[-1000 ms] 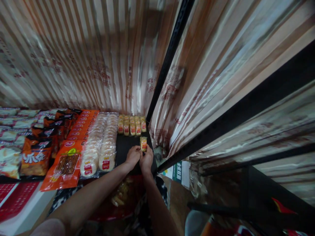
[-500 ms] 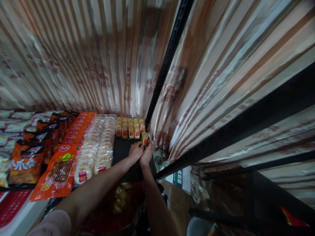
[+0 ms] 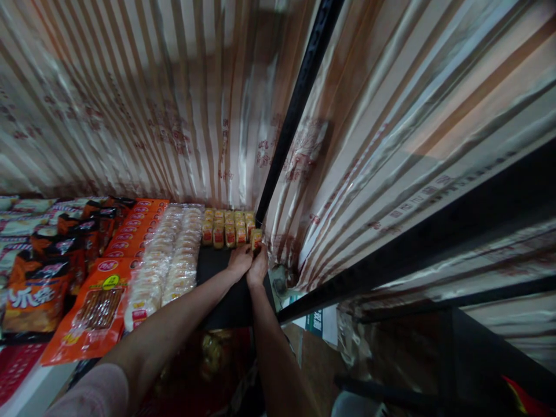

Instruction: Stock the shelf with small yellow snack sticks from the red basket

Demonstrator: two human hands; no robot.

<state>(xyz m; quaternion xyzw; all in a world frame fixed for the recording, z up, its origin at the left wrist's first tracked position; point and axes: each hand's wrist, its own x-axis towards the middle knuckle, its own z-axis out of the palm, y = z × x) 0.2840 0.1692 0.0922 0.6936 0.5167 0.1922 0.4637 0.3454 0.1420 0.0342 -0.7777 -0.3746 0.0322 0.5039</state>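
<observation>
Before 12-o'clock curtain (image 3: 195,110), clamps left hand (image 3: 240,262) and right hand (image 3: 258,267) on yellow packet (image 3: 256,236), beside matching packets (image 3: 230,234) at 10 o'clock.

A yellow packet (image 3: 256,237) is upright beside matching packets (image 3: 229,236).

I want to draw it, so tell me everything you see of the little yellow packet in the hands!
The little yellow packet has a reddish patch in front and looks plastic-wrapped. It stands roughly upright, before the right end of similar packets. The right hand grips its bottom, hiding it; the left hand is touching or close.
</observation>
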